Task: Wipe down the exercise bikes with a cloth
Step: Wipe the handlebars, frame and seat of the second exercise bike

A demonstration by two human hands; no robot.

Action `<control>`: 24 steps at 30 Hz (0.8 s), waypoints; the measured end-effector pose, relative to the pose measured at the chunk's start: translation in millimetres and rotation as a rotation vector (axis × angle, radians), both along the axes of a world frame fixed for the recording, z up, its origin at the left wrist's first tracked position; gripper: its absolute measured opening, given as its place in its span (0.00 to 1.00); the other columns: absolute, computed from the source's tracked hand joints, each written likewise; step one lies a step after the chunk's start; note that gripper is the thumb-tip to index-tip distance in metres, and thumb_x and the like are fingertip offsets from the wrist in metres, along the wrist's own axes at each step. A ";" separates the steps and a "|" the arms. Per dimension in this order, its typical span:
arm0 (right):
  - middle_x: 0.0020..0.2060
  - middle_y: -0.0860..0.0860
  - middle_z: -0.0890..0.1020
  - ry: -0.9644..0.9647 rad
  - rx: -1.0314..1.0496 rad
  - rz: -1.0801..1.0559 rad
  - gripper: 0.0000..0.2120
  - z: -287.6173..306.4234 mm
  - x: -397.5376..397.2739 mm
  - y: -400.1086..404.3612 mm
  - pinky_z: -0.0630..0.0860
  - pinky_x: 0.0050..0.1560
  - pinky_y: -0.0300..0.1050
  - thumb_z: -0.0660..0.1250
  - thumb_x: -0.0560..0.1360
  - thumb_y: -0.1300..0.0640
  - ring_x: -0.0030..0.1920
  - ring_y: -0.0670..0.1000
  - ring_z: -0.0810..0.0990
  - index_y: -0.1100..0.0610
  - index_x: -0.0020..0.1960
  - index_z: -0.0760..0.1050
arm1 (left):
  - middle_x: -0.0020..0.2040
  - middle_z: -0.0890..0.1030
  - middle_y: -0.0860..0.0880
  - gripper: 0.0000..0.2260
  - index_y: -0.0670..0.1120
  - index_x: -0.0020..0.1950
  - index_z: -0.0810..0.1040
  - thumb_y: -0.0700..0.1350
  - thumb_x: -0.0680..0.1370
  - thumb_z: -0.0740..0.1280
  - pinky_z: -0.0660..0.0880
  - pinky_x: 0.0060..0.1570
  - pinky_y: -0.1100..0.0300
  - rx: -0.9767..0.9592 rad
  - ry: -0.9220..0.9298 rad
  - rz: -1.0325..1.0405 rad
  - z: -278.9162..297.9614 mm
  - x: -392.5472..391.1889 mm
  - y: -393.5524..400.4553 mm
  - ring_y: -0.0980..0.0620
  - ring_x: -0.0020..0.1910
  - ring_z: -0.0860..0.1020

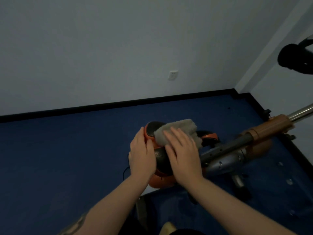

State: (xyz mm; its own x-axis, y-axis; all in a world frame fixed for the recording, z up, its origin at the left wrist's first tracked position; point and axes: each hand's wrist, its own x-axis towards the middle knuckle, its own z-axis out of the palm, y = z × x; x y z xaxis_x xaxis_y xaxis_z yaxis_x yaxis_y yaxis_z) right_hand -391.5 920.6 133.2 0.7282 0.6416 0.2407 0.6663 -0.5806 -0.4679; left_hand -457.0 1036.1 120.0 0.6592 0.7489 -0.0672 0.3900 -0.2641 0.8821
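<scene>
The right hand lies flat with straight, slightly spread fingers pressing 1 grey, fuzzy folded cloth onto the top of 1 black-and-orange padded bike saddle. The cloth's far end sticks out past the fingertips and hangs over the saddle's right side. The left hand has its fingers together and gently curved against the saddle's left edge, thumb on the orange rim, steadying it; how tightly it grips cannot be told.

Both bare forearms reach in from the bottom of the view. The saddle belongs to 1 exercise bike, whose grey metal frame runs off to the right, with a brown ribbed sleeve and 1 shiny steel tube beyond it. A thin black cable loops on the dark blue carpeted floor to the left. Behind, 1 white wall socket sits on the pale grey wall above a black skirting strip. A black rounded object, blurred, shows at the upper right.
</scene>
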 end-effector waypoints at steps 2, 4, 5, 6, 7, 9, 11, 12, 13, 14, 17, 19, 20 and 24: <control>0.74 0.45 0.64 0.018 -0.057 0.055 0.22 1.7 -7.1 -2.8 0.52 0.76 0.53 0.49 0.81 0.47 0.76 0.44 0.56 0.45 0.74 0.64 | 0.74 0.66 0.53 0.23 0.53 0.78 0.56 0.52 0.83 0.53 0.62 0.71 0.46 -0.005 -0.011 -0.101 -2.4 -10.7 2.8 0.55 0.72 0.62; 0.75 0.44 0.61 0.046 -0.126 0.106 0.21 8.0 6.9 7.4 0.50 0.76 0.53 0.50 0.82 0.47 0.76 0.44 0.53 0.43 0.75 0.62 | 0.74 0.65 0.51 0.25 0.53 0.79 0.53 0.54 0.83 0.51 0.62 0.71 0.45 -0.012 0.014 -0.148 -4.3 -16.1 4.9 0.53 0.73 0.62; 0.75 0.44 0.61 0.059 -0.160 0.124 0.20 12.0 17.6 15.9 0.49 0.76 0.51 0.51 0.83 0.47 0.76 0.44 0.53 0.42 0.75 0.61 | 0.75 0.65 0.50 0.25 0.52 0.79 0.52 0.55 0.83 0.51 0.62 0.71 0.45 -0.006 0.035 -0.164 -4.6 -15.7 5.8 0.52 0.73 0.62; 0.75 0.43 0.62 0.079 -0.188 0.126 0.20 15.7 29.2 25.7 0.49 0.75 0.50 0.51 0.83 0.47 0.76 0.44 0.55 0.40 0.75 0.61 | 0.75 0.64 0.50 0.26 0.52 0.79 0.52 0.56 0.83 0.51 0.62 0.70 0.44 0.009 0.062 -0.182 -4.6 -14.4 7.6 0.51 0.73 0.62; 0.74 0.42 0.63 0.111 -0.209 0.119 0.20 19.3 39.9 34.2 0.51 0.74 0.50 0.52 0.83 0.46 0.74 0.45 0.57 0.39 0.74 0.62 | 0.74 0.64 0.50 0.27 0.51 0.79 0.52 0.57 0.82 0.51 0.63 0.70 0.44 0.025 0.101 -0.201 -3.9 -14.0 9.6 0.50 0.72 0.62; 0.72 0.42 0.66 0.181 -0.195 0.129 0.18 24.0 50.0 42.0 0.54 0.72 0.51 0.53 0.82 0.46 0.73 0.46 0.61 0.38 0.72 0.65 | 0.70 0.68 0.49 0.28 0.50 0.77 0.57 0.60 0.80 0.51 0.65 0.67 0.44 0.048 0.165 -0.231 -2.1 -14.9 15.8 0.49 0.68 0.65; 0.72 0.42 0.66 0.195 -0.141 0.215 0.18 23.3 45.3 33.1 0.56 0.72 0.54 0.55 0.82 0.48 0.73 0.46 0.61 0.40 0.71 0.67 | 0.59 0.72 0.50 0.25 0.49 0.68 0.67 0.63 0.77 0.53 0.69 0.61 0.45 0.057 0.188 -0.265 -0.7 -19.1 20.5 0.49 0.60 0.69; 0.73 0.41 0.65 0.177 -0.122 0.276 0.18 20.9 41.0 25.0 0.56 0.73 0.54 0.55 0.82 0.47 0.74 0.45 0.59 0.39 0.71 0.68 | 0.54 0.73 0.51 0.24 0.48 0.61 0.70 0.65 0.76 0.55 0.70 0.58 0.46 0.040 0.187 -0.281 -0.5 -21.9 21.4 0.50 0.56 0.70; 0.73 0.39 0.63 0.173 -0.109 0.332 0.18 19.9 36.8 17.8 0.54 0.74 0.53 0.55 0.81 0.46 0.75 0.44 0.56 0.38 0.70 0.67 | 0.51 0.73 0.51 0.24 0.48 0.56 0.71 0.67 0.75 0.56 0.71 0.56 0.46 0.015 0.185 -0.298 0.4 -23.9 21.8 0.50 0.53 0.70; 0.74 0.38 0.62 0.190 -0.107 0.370 0.18 18.9 35.4 13.0 0.52 0.74 0.53 0.54 0.81 0.46 0.76 0.43 0.54 0.36 0.69 0.67 | 0.49 0.74 0.51 0.25 0.48 0.53 0.72 0.68 0.73 0.57 0.72 0.55 0.47 -0.015 0.185 -0.314 -0.1 -25.5 21.6 0.50 0.52 0.71; 0.72 0.40 0.65 0.278 -0.108 0.370 0.17 21.7 51.9 26.5 0.53 0.73 0.56 0.54 0.80 0.45 0.74 0.43 0.57 0.36 0.68 0.68 | 0.47 0.77 0.51 0.27 0.50 0.51 0.73 0.72 0.70 0.60 0.74 0.53 0.47 -0.065 0.192 -0.350 -3.4 -25.2 22.5 0.50 0.50 0.75; 0.69 0.41 0.68 0.336 -0.148 0.305 0.16 27.2 67.1 47.6 0.58 0.70 0.60 0.54 0.81 0.43 0.71 0.45 0.63 0.39 0.67 0.71 | 0.47 0.80 0.54 0.31 0.53 0.52 0.73 0.76 0.65 0.58 0.75 0.53 0.48 -0.098 0.221 -0.376 -1.7 -22.6 27.3 0.51 0.50 0.78; 0.68 0.41 0.70 0.364 -0.166 0.287 0.16 29.2 71.7 57.3 0.60 0.69 0.60 0.55 0.81 0.42 0.70 0.47 0.65 0.40 0.65 0.73 | 0.47 0.81 0.55 0.32 0.55 0.52 0.74 0.78 0.63 0.58 0.76 0.53 0.49 -0.142 0.235 -0.397 -0.9 -21.4 30.2 0.52 0.49 0.79; 0.64 0.39 0.72 0.279 -0.204 0.451 0.13 28.7 60.2 69.4 0.62 0.68 0.59 0.61 0.77 0.39 0.68 0.45 0.65 0.42 0.55 0.79 | 0.31 0.79 0.60 0.23 0.56 0.36 0.77 0.76 0.63 0.65 0.73 0.37 0.59 -0.283 0.246 -0.501 -3.3 -19.8 40.4 0.63 0.33 0.77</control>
